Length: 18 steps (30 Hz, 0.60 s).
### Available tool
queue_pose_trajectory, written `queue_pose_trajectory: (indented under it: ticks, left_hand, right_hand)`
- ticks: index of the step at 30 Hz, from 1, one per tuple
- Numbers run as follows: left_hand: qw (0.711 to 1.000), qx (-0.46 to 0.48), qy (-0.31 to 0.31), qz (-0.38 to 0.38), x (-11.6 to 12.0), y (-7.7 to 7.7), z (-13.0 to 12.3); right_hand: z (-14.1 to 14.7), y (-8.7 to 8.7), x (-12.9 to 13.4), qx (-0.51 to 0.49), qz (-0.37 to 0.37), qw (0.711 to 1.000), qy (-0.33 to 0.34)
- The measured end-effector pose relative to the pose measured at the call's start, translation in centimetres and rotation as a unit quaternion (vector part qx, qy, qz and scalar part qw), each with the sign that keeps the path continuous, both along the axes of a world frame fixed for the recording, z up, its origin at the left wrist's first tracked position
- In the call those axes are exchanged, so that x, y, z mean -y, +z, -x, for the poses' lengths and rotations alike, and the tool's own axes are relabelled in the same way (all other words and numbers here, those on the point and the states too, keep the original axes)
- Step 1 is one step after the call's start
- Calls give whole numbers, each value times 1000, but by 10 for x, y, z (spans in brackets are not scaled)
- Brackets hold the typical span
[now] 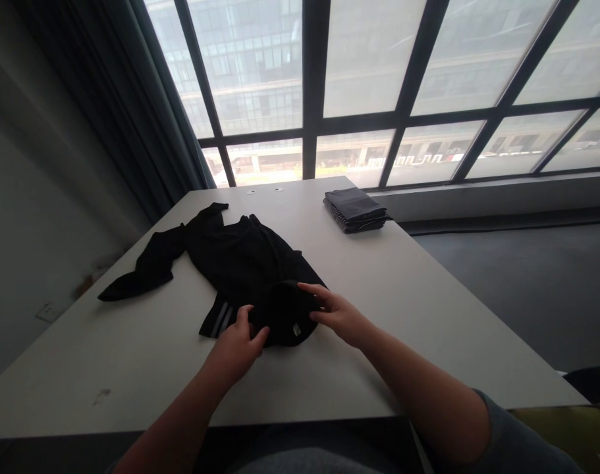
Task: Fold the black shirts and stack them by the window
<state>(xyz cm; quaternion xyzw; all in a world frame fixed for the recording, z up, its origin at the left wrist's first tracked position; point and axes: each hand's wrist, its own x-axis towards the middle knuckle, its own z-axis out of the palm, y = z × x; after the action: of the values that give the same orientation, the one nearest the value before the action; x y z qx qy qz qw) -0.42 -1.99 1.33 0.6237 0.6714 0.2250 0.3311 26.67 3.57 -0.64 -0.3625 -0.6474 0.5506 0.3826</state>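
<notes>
The left hand [238,345] and right hand [342,317] each pinch, thumb to fingers, the labelled opening of a black long-sleeved garment [240,257] on the white table [388,296], its opening toward the person, long axis slanting away leftward.

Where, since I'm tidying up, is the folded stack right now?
In the head view, the folded stack sits at the table's far right, by its right edge, beyond the black garment and near the window.

Office-like room: wide dark-framed windows [313,99], many-windowed building [265,59] outside, dark curtain [112,85], wall socket [46,312], plain white table [442,329], grey floor [527,283].
</notes>
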Motion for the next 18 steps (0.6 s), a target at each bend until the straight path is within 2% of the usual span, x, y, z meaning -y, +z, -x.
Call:
queue_pose_trajectory:
  ticks: [4, 6, 10, 13, 16, 18]
  left_hand:
    - [992, 116, 17, 40, 1, -3, -3]
    - [988, 149, 33, 9, 1, -4, -4]
    - [985, 148, 19, -82, 2, -6, -3]
    - [970, 197, 2, -141, 1, -8, -2]
    - [941, 294, 41, -164, -3, -9, -3]
    - [910, 378, 85, -145, -6, -8, -6]
  right_hand:
    - [-4, 1, -3, 150, 41, 986, -62]
    - [-4, 1, -4, 147, 75, 985, -52]
    - [2, -1, -1, -11, 112, 994, -6]
    - [6, -1, 2, -135, 118, 984, 12]
    - [5, 0, 4, -218, 113, 969, -3]
    - [3, 1, 4, -243, 118, 963, -6]
